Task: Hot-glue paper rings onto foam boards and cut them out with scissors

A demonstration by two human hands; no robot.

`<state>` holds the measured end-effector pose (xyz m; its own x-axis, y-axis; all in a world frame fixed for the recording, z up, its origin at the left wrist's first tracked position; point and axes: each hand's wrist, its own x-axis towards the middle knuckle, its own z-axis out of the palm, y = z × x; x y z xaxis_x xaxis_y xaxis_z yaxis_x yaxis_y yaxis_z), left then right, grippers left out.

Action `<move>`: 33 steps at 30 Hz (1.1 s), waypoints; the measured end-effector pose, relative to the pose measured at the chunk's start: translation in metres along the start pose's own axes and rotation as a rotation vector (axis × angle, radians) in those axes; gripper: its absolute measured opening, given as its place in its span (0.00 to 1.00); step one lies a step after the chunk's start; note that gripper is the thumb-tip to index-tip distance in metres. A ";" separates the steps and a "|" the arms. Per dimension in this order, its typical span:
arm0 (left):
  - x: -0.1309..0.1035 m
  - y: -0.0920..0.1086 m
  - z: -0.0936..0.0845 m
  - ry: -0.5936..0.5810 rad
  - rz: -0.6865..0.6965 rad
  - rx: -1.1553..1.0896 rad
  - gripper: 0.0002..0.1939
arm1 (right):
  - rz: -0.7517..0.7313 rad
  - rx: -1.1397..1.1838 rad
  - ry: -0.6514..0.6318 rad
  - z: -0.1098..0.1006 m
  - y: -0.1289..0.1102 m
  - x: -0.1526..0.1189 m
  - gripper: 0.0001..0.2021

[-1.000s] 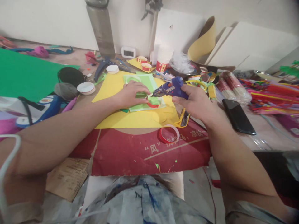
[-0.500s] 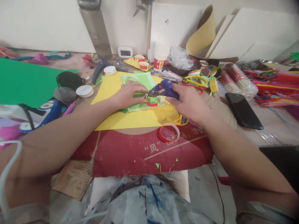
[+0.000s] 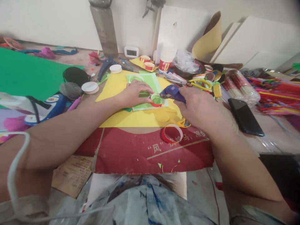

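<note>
My left hand [image 3: 138,93] grips the left rim of a small red-and-white ring [image 3: 157,104] with green inside, between thumb and fingers. In my right hand [image 3: 195,104] is a dark blue glue gun [image 3: 172,92], its nozzle pointing left, close to the ring's upper right edge. Beneath the ring lie a light green sheet [image 3: 153,82] and a larger yellow sheet [image 3: 124,120]. A second, hollow red ring [image 3: 172,134] rests nearer to me on the red cardboard [image 3: 131,153].
Yellow-handled scissors [image 3: 200,83], a paper cup [image 3: 167,59] and a tall grey bottle [image 3: 104,31] stand or lie behind. A black phone [image 3: 246,117] is on the right. Two white lids [image 3: 90,87] [image 3: 115,68] and green paper [image 3: 30,75] are left.
The glue gun's nozzle has moved from above the ring's left side to its right edge, and the gun is tilted differently. The whole view has shifted slightly. My left hand keeps its hold.
</note>
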<state>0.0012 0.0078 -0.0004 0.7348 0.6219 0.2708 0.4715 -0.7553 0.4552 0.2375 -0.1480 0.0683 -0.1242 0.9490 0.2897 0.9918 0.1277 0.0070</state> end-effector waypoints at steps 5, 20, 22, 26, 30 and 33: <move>-0.002 0.012 0.001 0.000 -0.066 0.035 0.18 | -0.018 -0.020 0.010 -0.002 0.002 -0.003 0.08; -0.014 0.063 0.000 0.063 -0.391 0.236 0.26 | -0.010 0.156 0.193 0.016 0.023 0.005 0.10; -0.014 0.061 -0.005 0.003 -0.366 0.240 0.31 | -0.019 0.169 0.202 0.019 0.023 0.007 0.10; -0.016 0.049 -0.024 -0.214 -0.268 0.265 0.48 | -0.052 0.211 0.188 0.023 0.024 0.009 0.11; -0.016 0.046 -0.030 -0.265 -0.317 0.270 0.55 | -0.067 0.249 0.179 0.024 0.024 0.010 0.13; -0.014 0.058 -0.019 -0.199 -0.414 0.303 0.51 | -0.045 0.256 0.167 0.023 0.023 0.011 0.13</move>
<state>0.0086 -0.0407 0.0387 0.5220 0.8510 -0.0581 0.8386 -0.4997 0.2168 0.2587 -0.1278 0.0493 -0.1402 0.8828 0.4484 0.9430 0.2571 -0.2115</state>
